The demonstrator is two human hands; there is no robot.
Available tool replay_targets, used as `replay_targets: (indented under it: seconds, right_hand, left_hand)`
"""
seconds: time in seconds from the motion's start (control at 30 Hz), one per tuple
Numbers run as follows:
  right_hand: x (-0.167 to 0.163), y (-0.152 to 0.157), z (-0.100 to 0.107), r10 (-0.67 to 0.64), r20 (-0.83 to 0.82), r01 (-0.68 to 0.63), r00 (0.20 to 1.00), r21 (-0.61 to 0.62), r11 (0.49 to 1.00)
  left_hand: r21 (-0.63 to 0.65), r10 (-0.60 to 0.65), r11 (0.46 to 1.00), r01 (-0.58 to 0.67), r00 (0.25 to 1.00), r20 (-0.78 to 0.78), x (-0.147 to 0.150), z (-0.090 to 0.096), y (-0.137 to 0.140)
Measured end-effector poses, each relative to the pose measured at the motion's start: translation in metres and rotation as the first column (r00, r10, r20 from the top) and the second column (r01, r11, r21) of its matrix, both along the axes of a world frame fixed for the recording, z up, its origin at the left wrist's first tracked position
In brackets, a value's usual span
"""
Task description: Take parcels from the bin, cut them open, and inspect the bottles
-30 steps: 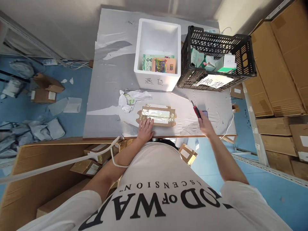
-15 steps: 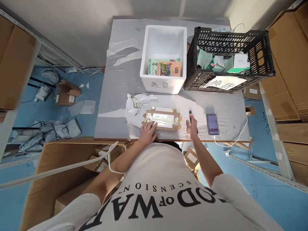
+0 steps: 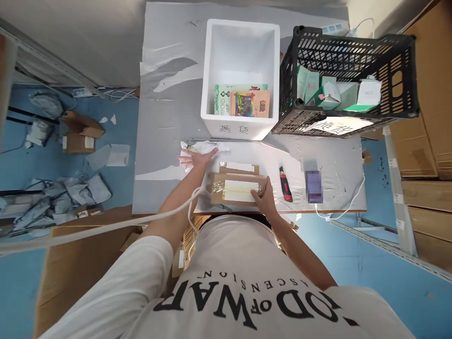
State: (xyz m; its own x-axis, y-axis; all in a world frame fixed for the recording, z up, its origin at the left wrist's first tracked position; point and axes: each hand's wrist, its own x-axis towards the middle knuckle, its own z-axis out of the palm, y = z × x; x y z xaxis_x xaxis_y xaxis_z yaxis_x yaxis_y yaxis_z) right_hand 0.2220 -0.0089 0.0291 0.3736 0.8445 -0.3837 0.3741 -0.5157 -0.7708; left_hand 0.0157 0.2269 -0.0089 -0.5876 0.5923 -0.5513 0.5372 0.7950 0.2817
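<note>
My left hand (image 3: 198,157) is spread over crumpled white paper (image 3: 223,146), its fingers stretched apart and touching it. My right hand (image 3: 265,199) grips the right end of a taped brown cardboard box (image 3: 217,190), thumb on top. A white label and shiny clear tape cover the box's upper face. Along its far side a narrow cardboard flap (image 3: 257,168) with a white strip on it shows. To the right of the box lies a red and black utility knife (image 3: 286,187), touched by neither hand.
A white foam box (image 3: 240,127) holding green and orange packets stands behind. Beside it is a black plastic crate (image 3: 356,40) with green and white cartons. A phone (image 3: 313,187) on a white cable lies at the right. A white cord (image 3: 141,220) crosses my left forearm.
My right hand has put down the utility knife and taken the box's right end. My left hand has left the box and reached forward onto the crumpled paper.
</note>
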Motion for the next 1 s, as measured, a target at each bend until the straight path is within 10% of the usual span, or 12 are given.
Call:
replay_targets:
  seconds: [0.3,0.63,0.83,1.0]
  right_hand:
    - [0.0,0.008,-0.002,-0.037,-0.006,0.037,0.999,-0.015,0.999]
    - [-0.001,0.01,-0.002,-0.062,-0.049,0.062,0.997,0.014,0.998]
    - [0.001,0.01,-0.008,-0.166,-0.209,0.165,0.964,-0.024,0.986]
    - [0.007,-0.007,-0.022,-0.187,-0.53,0.194,0.827,-0.043,0.98]
  left_hand:
    - [0.002,-0.042,0.999,0.042,0.998,-0.043,-0.005,-0.048,0.023]
    - [0.272,-0.379,0.875,0.4,0.916,-0.128,-0.039,-0.058,-0.029]
    - [0.645,-0.253,0.757,0.108,0.958,0.137,-0.092,-0.036,-0.059]
    - [0.622,-0.202,0.779,-0.075,0.909,0.364,-0.077,-0.029,-0.122]
